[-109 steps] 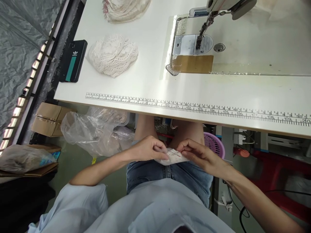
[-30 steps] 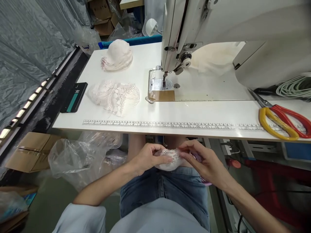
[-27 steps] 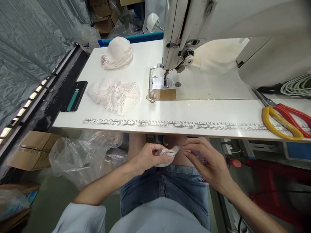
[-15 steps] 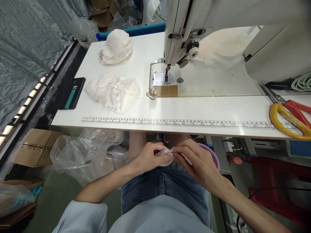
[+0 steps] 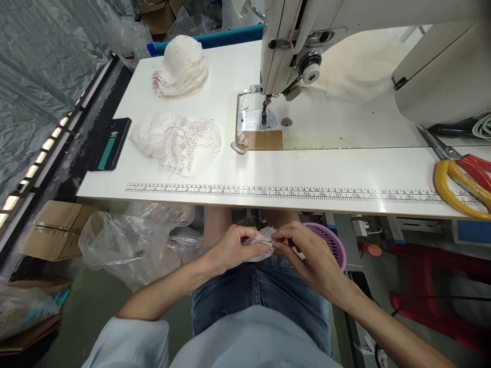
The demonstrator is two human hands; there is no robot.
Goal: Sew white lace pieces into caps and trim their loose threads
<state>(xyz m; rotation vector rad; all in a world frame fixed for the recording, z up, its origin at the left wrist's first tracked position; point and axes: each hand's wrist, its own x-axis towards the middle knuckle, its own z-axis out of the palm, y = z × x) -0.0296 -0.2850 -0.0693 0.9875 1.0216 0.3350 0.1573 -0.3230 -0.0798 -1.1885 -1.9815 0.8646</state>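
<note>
Over my lap, just below the table's front edge, both hands pinch a small white lace piece point(image 5: 262, 242). My left hand point(image 5: 230, 249) is closed on its left side, and my right hand point(image 5: 307, 255) grips its right end with fingertips together. On the white table point(image 5: 307, 176) lie a flat pile of lace pieces point(image 5: 178, 144) and a rounder stack of them point(image 5: 182, 67) farther back. The sewing machine point(image 5: 345, 46) stands at the back right, its needle and presser foot point(image 5: 264, 113) over the metal plate.
A black phone point(image 5: 109, 144) lies at the table's left edge. Yellow and red scissors point(image 5: 460, 176) rest at the right. A printed ruler point(image 5: 291, 191) runs along the front edge. Below are a clear plastic bag point(image 5: 130, 240), a purple basket point(image 5: 330, 245) and cardboard boxes point(image 5: 49, 235).
My right hand let go of the lace for a moment, then closed on it again beside my left hand. The view tilted up from my lap to take in the machine.
</note>
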